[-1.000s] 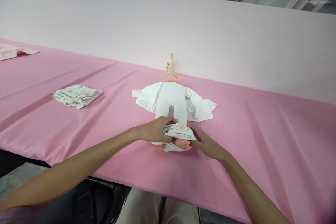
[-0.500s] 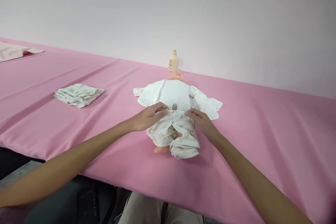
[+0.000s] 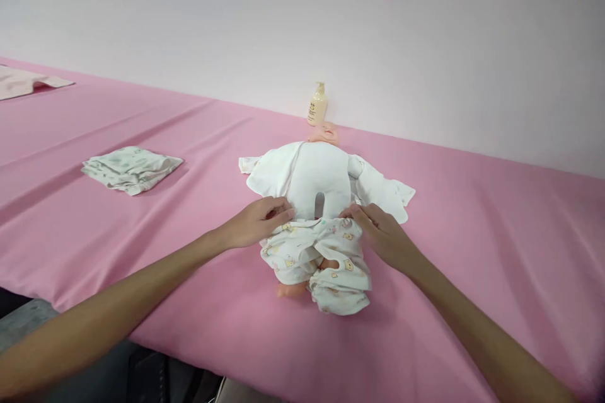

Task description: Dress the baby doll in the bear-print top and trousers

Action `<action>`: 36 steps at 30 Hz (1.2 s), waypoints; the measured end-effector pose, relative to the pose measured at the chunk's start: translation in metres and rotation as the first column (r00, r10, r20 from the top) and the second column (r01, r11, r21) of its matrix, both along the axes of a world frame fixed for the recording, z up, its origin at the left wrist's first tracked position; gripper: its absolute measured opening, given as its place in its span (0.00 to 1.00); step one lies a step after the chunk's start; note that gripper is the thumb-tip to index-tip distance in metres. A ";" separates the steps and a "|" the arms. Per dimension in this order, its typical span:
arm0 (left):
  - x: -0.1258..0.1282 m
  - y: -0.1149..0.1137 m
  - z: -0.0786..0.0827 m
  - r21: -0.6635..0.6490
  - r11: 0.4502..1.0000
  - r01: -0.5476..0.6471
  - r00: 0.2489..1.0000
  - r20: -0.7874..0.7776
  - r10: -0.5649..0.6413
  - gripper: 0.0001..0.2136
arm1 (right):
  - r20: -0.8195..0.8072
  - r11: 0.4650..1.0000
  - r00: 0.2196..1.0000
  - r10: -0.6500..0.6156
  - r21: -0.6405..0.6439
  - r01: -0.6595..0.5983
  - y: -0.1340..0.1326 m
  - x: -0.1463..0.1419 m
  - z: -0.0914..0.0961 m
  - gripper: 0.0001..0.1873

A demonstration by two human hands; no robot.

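A baby doll lies on its back, its head (image 3: 325,133) toward the wall. Its white torso (image 3: 319,170) has a small dark slot low down. Spread open beneath it is a white baby shirt (image 3: 271,170). Printed baby pants (image 3: 288,252) with little bears cover the legs, and one bare foot (image 3: 292,289) sticks out at the lower left. My left hand (image 3: 258,220) pinches the waistband at the left side. On the other side, my right hand (image 3: 375,230) has its fingers closed on the same waistband.
A pump bottle (image 3: 317,104) stands against the white wall (image 3: 189,25) behind the doll's head. To the left lies a folded printed cloth (image 3: 132,170), with a pink cloth (image 3: 28,82) farther off. Pink fabric (image 3: 198,302) covers the table to its front edge.
The view has tilted down and come slightly nearer. Both hands and the waistband sit a little lower against the torso, so more of the dark slot shows.
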State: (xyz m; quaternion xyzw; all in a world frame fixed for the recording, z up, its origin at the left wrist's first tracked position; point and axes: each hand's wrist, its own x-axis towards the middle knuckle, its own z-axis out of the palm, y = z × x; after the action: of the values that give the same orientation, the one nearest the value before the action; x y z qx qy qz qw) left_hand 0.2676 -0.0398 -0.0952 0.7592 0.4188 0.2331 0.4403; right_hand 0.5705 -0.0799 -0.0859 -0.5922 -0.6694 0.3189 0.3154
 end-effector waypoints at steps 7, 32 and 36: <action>0.013 0.009 0.039 -0.001 0.987 0.158 0.982 -0.100 -0.158 0.20 | 0.090 0.927 0.962 0.259 -0.301 -0.222 0.046 -0.017 0.044 0.34; -0.001 0.015 -0.019 -0.211 0.968 0.139 0.959 0.274 -0.077 0.22 | -0.356 0.990 0.933 0.044 -0.107 -0.087 0.001 0.006 -0.033 0.26; 0.007 0.009 -0.017 -0.327 0.942 0.081 0.913 0.403 0.061 0.22 | -0.617 0.958 0.783 -0.077 -0.263 -0.114 -0.005 -0.007 -0.027 0.25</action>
State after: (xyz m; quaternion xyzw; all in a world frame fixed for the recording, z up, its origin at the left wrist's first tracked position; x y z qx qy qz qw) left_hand 0.2748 -0.0303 -0.1127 0.6098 0.3475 0.3086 0.6421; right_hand 0.5634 -0.0849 -0.1130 -0.4865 -0.4806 0.5924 0.4259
